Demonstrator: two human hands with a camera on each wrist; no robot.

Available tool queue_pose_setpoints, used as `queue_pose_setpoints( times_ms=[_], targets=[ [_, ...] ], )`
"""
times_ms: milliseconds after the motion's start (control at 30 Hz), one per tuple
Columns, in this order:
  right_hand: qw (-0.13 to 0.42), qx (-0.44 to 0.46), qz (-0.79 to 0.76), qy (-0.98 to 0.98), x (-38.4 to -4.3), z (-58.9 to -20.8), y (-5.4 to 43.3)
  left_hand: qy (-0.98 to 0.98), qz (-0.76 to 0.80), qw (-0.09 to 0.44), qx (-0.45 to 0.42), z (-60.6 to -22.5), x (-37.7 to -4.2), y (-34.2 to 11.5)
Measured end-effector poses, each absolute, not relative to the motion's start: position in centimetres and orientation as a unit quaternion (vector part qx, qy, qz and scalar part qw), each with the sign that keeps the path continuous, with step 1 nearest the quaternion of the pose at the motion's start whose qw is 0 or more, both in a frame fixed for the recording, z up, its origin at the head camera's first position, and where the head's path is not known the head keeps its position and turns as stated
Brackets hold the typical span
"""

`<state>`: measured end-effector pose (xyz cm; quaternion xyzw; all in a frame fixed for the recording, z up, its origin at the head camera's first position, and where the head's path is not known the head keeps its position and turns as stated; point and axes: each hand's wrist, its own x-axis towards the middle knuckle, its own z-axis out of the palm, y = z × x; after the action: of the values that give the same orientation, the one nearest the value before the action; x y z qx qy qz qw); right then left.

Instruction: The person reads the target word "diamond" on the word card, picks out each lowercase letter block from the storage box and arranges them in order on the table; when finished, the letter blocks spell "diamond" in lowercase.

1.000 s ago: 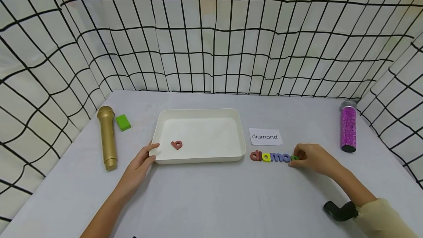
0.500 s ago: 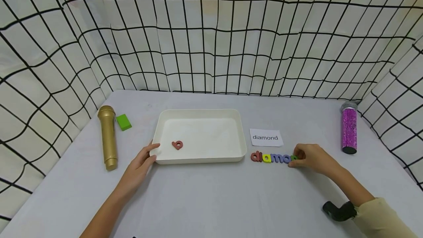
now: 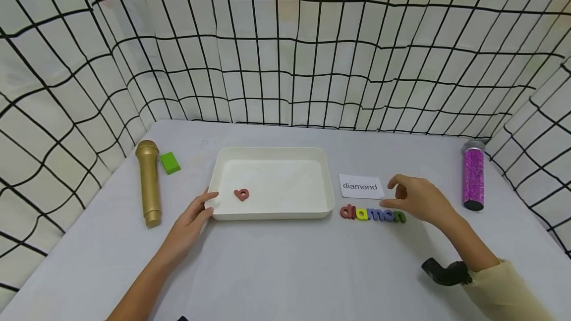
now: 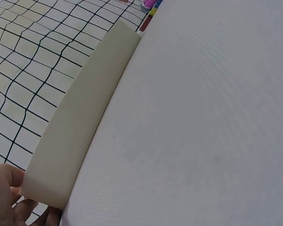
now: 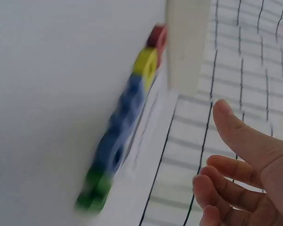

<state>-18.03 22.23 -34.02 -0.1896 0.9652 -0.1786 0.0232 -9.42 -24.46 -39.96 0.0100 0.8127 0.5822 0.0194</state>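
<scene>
My left hand (image 3: pixel 191 219) grips the near left corner of a white tray (image 3: pixel 272 215). In the left wrist view its fingers (image 4: pixel 12 175) and the tray's long side wall (image 4: pixel 82 117) show. Inside the tray lies a red-brown letter piece (image 3: pixel 242 194), seemingly a "d". My right hand (image 3: pixel 417 197) hovers with nothing held, thumb and fingers apart, just above and beyond a row of coloured letters reading "diamon". A green "n" (image 3: pixel 400 216) stands at that row's right end, beside a blue "o" (image 3: pixel 389 215). Behind the row lies a card (image 3: pixel 361 187) printed "diamond".
A gold microphone (image 3: pixel 149 182) and a green block (image 3: pixel 170 163) lie on the left of the white table (image 3: pixel 285 271). On the right lies a glittery purple microphone (image 3: pixel 474 176). Black netting (image 3: pixel 292 40) over a pale backing surrounds the back and sides.
My right hand has let go of the green "n" and risen away from the row, leaving that letter in full view. The left hand stays on the tray.
</scene>
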Motion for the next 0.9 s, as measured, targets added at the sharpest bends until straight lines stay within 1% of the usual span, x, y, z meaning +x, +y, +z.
queue_pose_setpoints(
  times_ms=[167, 333, 500, 567, 667, 767, 900],
  targets=[
    [-0.026, -0.254, -0.200, 0.946, -18.1, -33.5, 17.4, 0.811, 0.584, 0.020, 0.011, -40.2, -9.5, -24.5],
    [-0.045, -0.332, -0.229, 0.914, -18.1, -33.3, 12.2, 0.812, 0.583, 0.018, 0.012, -40.1, -9.4, -24.5],
    [-0.056, -0.391, -0.246, 0.885, -18.6, -34.3, 7.7, 0.810, 0.586, 0.020, 0.009, -40.0, -9.4, -24.5],
    [-0.047, -0.400, -0.247, 0.881, -18.9, -34.8, 6.0, 0.809, 0.587, 0.021, 0.009, -40.1, -9.5, -24.4],
    [-0.020, -0.406, -0.254, 0.877, -19.1, -35.3, 3.6, 0.810, 0.586, 0.019, 0.007, -40.0, -9.5, -24.4],
    [0.012, -0.402, -0.259, 0.878, -19.4, -35.8, 1.4, 0.812, 0.583, 0.018, 0.004, -40.0, -9.4, -24.4],
    [0.036, -0.392, -0.256, 0.883, -19.7, -36.7, -1.1, 0.812, 0.583, 0.020, 0.001, -39.9, -9.4, -24.4]
  ],
)
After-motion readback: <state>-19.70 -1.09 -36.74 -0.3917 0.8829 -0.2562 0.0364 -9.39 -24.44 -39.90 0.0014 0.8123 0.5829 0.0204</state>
